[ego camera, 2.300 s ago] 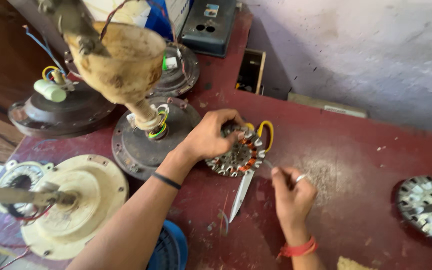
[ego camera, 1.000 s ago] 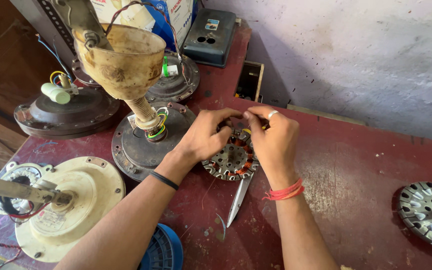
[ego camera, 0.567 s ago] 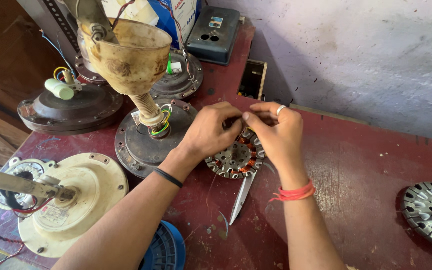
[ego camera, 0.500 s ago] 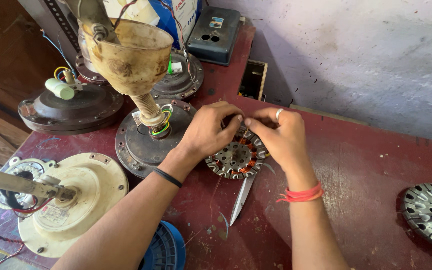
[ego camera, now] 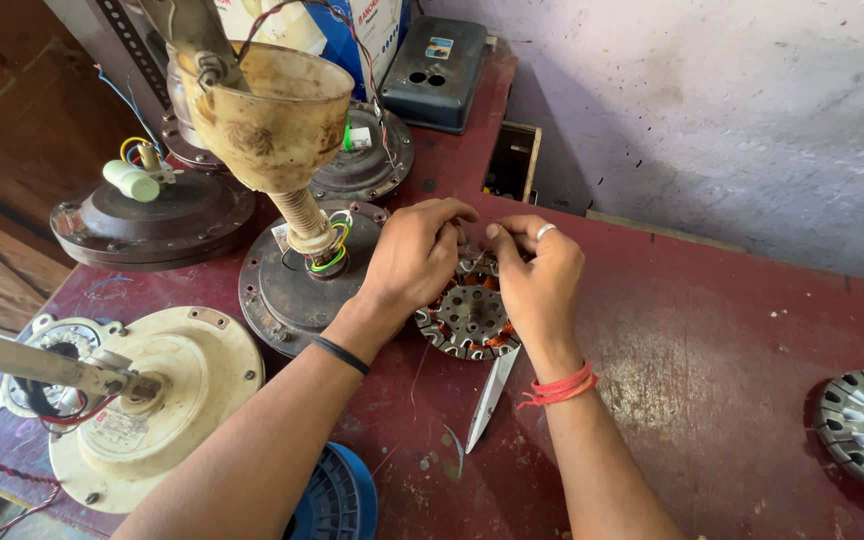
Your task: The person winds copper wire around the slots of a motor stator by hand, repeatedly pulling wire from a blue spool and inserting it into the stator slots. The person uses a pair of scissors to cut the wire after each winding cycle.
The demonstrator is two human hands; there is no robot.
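Scuffed maroon bench [ego camera: 712, 330] bears a round copper-wound stator [ego camera: 469, 318], left hand [ego camera: 414, 255] and right hand [ego camera: 537, 275] pinching its rim.

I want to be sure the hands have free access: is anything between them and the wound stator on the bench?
Nothing visible is. The left hand and right hand both rest directly on the far edge of the stator. The scissors lie beside it, nearer the person.
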